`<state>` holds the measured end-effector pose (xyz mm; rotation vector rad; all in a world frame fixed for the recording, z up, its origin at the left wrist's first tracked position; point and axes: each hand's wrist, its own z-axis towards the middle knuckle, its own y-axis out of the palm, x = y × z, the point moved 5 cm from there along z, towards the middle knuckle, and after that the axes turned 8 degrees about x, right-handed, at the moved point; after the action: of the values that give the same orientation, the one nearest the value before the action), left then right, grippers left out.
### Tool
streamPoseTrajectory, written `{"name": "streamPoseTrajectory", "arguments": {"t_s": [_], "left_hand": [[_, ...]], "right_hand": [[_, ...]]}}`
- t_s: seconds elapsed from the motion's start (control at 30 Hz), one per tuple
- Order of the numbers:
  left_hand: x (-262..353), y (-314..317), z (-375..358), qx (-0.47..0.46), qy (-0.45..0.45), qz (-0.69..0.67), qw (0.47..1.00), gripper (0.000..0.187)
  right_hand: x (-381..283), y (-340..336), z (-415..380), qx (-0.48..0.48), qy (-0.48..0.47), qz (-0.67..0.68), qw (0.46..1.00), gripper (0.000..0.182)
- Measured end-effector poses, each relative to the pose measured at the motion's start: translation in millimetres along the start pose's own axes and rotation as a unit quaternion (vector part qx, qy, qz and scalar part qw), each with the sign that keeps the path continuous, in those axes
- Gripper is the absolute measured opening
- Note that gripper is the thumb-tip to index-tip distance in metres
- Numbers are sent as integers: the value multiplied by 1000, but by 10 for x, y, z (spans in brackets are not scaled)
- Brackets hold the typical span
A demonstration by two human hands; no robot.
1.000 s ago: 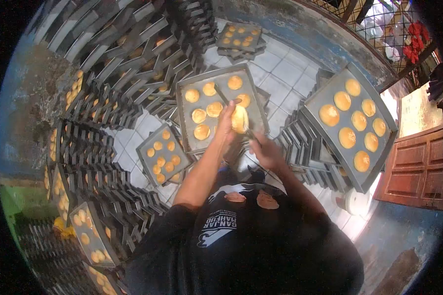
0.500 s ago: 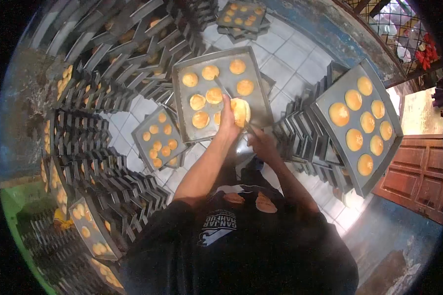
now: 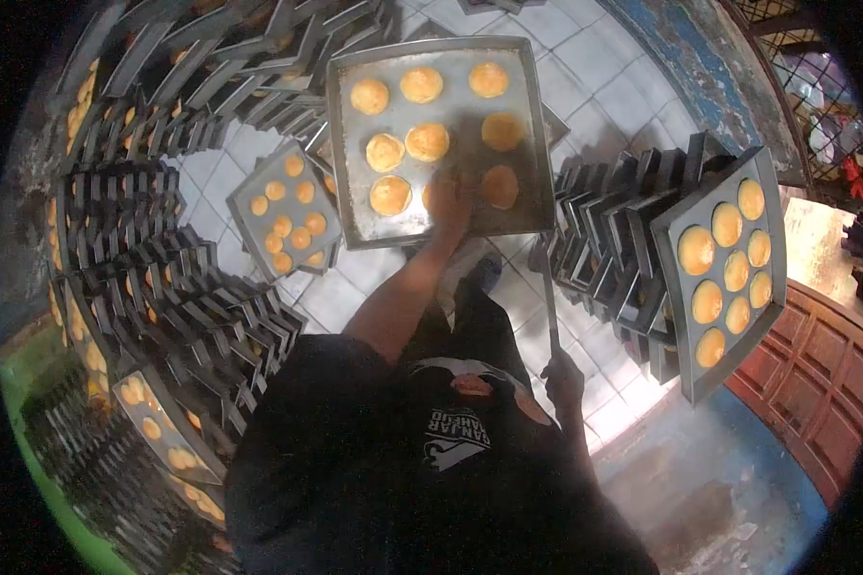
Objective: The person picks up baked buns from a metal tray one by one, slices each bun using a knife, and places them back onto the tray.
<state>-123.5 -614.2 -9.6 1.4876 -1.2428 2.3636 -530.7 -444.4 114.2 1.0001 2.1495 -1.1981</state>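
My left hand (image 3: 451,196) reaches over the near edge of a square metal tray (image 3: 355,226), among its front row of buns. It is dark and blurred there, its fingers do not show clearly, and it partly covers one bun (image 3: 431,198). Golden round buns, such as this middle one (image 3: 427,142), lie in rows on the tray. Low on the right, my right hand (image 3: 564,379) is closed round the end of a long, thin metal spatula (image 3: 548,297). The spatula points away from me, its far end close to the tray's near right corner.
Right of the tray stands a tall stack of trays topped by a tray of buns (image 3: 668,251). Lower left is another bun tray (image 3: 251,213). Many stacked trays (image 3: 125,216) fill the left side. White tiles (image 3: 585,91) cover the floor; a wooden door (image 3: 815,374) is at right.
My left hand, earlier at a raised bun with the spatula under it, is now lower over the tray's front row. My right hand has drawn back toward me with the spatula. The view has shifted.
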Motion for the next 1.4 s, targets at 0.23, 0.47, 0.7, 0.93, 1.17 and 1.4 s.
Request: {"name": "streamPoseTrajectory", "arguments": {"t_s": [0.23,0.47,0.7,0.93,1.17,1.4], "left_hand": [[-49,-388,128,-145,71,149,976,52],[80,-515,126,-192,82,177,962,57],[-287,-492,-45,-317,-86,48,943,52],[571,-876,-4,-184,-338,-495,779,47],[951,-951,472,-42,-402,-688,603,51],[1650,-1270,570,-76,-352,-706,610,61]], "right_hand": [[-549,259,225,-7,121,73,990,20],[-465,117,560,-57,59,193,978,37],[-475,57,711,-68,-51,199,976,37],[-1608,-39,568,-117,-121,127,977,36],[-2415,109,575,-63,-380,69,920,40],[-2634,38,283,-100,-356,79,926,43]]}}
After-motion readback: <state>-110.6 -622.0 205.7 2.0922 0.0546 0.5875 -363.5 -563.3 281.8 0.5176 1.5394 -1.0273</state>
